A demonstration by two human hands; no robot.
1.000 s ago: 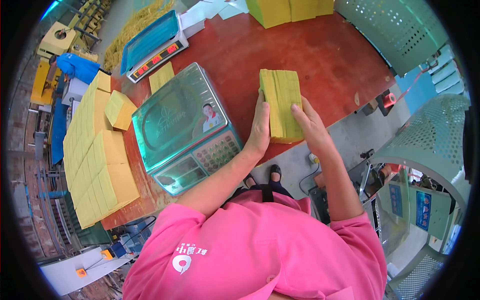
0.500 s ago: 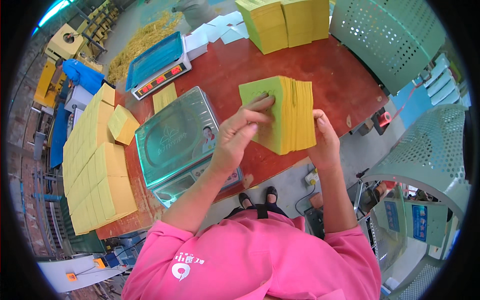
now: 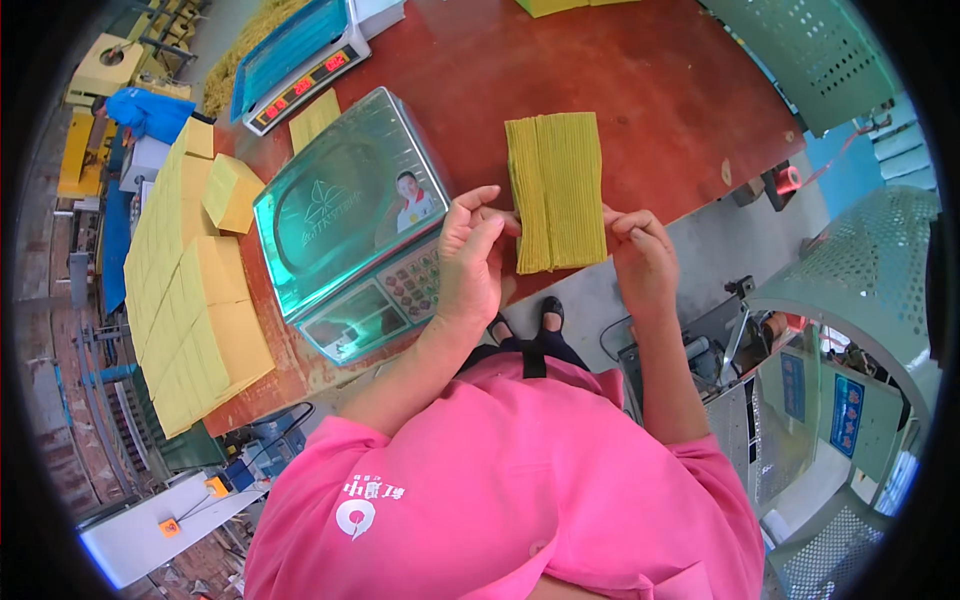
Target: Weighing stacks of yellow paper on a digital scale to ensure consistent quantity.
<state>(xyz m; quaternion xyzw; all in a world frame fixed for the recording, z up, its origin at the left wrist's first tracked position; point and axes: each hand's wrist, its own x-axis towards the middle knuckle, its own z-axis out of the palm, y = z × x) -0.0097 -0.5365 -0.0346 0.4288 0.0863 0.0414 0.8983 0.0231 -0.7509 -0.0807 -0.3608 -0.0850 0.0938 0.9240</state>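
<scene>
A thick stack of yellow paper sheets [image 3: 556, 190] is in front of me at the table's near edge, its layered edges facing up and a seam running down its length. My left hand [image 3: 472, 250] is at its left side, index finger lifted away and other fingertips against the sheets. On the opposite side my right hand [image 3: 641, 250] has its fingers bent, with the tips at the stack's right edge. Both hands grip the stack between them; whether it also rests on the table I cannot tell.
A silver weighing scale [image 3: 350, 210] stands left on the red table [image 3: 660, 110]. Behind it are a second scale with a blue tray [image 3: 290, 60] and a flat yellow piece [image 3: 315, 120]. Yellow paper blocks [image 3: 195, 320] line the left edge. Green perforated guards [image 3: 850, 260] stand right.
The stack has turned from showing its flat green-yellow face to showing its layered edges upward. My left hand has moved from that face to the stack's left side. My view has shifted nearer.
</scene>
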